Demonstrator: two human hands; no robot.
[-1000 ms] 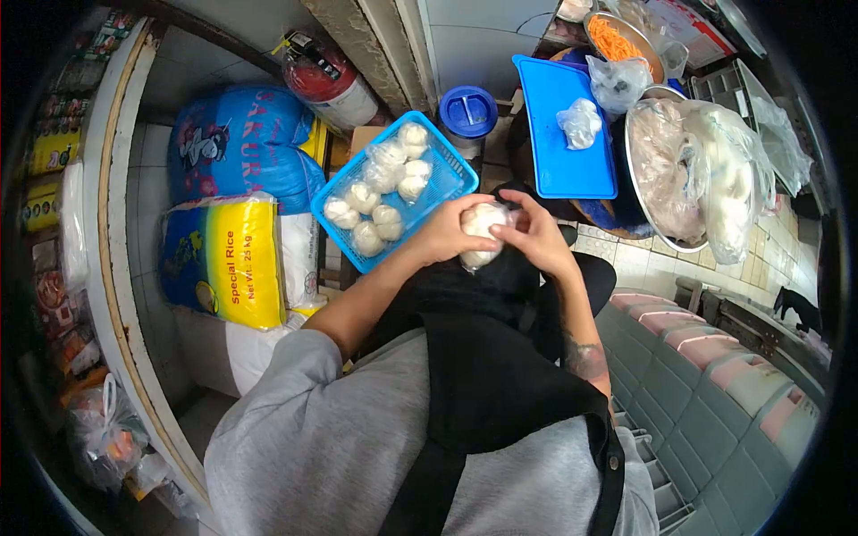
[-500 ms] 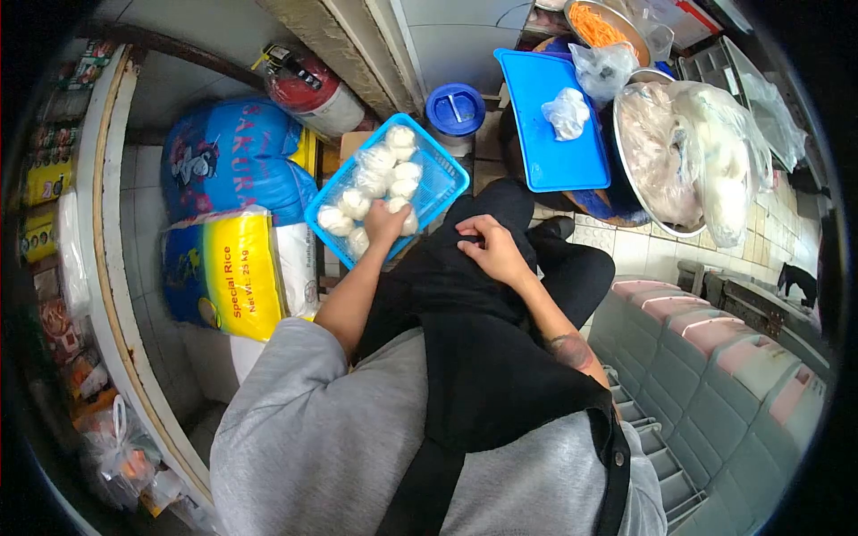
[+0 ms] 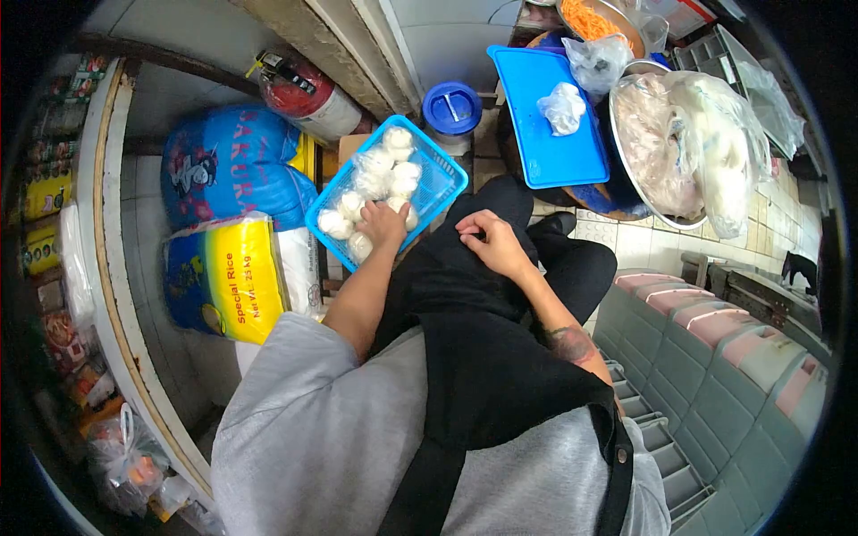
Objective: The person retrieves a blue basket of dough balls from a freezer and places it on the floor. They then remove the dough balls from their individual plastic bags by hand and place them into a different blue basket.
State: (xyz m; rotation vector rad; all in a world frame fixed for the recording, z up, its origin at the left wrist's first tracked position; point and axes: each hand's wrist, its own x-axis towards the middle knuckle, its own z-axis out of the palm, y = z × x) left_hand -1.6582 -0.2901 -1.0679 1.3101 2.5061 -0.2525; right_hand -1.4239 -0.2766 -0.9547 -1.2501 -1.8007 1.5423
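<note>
A blue plastic basket beside my lap holds several round white balls, which look wrapped in clear plastic. My left hand reaches into its near side, fingers apart and resting on the balls. The fingertips are partly lost among them. Over the black apron on my thigh hovers or rests my right hand, loosely bent, thumb a little apart from the fingers and nothing visible in it.
Behind the basket stand a blue-lidded tub and a fire extinguisher. Rice sacks lie at left. At right are a blue tray with a small plastic bag, a large pot of bagged food and a bowl of orange shreds.
My left hand has shifted slightly within the basket; its fingers have spread from a closer grasp near one ball. My right hand stays almost in place. The view has moved slightly.
</note>
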